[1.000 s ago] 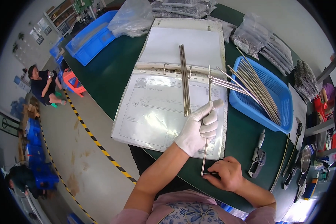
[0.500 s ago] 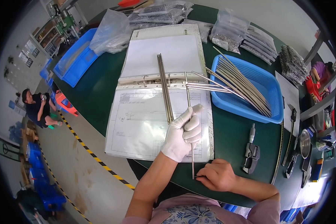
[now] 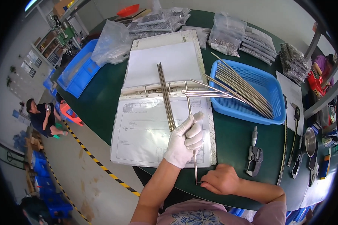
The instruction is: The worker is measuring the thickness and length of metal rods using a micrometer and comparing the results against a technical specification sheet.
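My left hand (image 3: 183,141), in a white glove, is wrapped round a thin metal rod (image 3: 195,168) that points away from me over the open binder (image 3: 135,152). My bare right hand (image 3: 222,179) is closed at the rod's near end, by the table edge. A small thin thing shows between its fingertips and the rod end, too small to name. Several more metal rods (image 3: 163,93) lie together across the binder, left of the held one. To the right, a blue plastic basket (image 3: 244,117) holds a bundle of rods (image 3: 240,84), some jutting over its left rim onto the binder.
A digital micrometer (image 3: 254,159) lies right of my right hand. Beyond it are a steel rule (image 3: 284,150), a caliper (image 3: 294,123) and a round metal bowl (image 3: 310,141). Bags of small parts (image 3: 225,35) line the back. A blue bin (image 3: 79,75) stands far left; a person (image 3: 43,116) sits beyond.
The whole view has shifted slightly, so the table things sit a little lower. My left hand keeps its grip on the rod, and my right hand stays at its near end.
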A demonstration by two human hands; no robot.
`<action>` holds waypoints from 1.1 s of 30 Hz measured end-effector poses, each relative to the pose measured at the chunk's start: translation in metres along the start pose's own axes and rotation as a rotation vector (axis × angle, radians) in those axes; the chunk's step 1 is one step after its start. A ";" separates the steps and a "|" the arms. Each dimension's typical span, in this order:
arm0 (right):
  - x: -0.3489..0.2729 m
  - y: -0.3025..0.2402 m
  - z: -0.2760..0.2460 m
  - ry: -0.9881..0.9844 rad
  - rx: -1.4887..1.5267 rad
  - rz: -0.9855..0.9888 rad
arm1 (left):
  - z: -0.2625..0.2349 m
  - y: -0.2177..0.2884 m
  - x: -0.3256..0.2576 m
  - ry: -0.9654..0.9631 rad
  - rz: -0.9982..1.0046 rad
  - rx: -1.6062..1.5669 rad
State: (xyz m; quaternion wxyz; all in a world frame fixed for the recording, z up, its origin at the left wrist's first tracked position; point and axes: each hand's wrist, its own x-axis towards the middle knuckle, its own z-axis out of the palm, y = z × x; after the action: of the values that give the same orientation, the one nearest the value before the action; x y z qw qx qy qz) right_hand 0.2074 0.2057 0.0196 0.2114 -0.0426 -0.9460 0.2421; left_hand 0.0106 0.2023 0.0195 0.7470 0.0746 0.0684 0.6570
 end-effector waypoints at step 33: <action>-0.006 0.010 0.014 0.106 0.011 -0.019 | 0.041 0.046 0.023 0.661 0.294 1.421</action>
State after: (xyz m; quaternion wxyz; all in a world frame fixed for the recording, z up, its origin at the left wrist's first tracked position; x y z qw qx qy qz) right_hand 0.2068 0.2075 0.0009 0.2637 -0.0453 -0.9324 0.2428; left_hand -0.0228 0.2303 0.0687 0.3673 0.3423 0.6785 0.5363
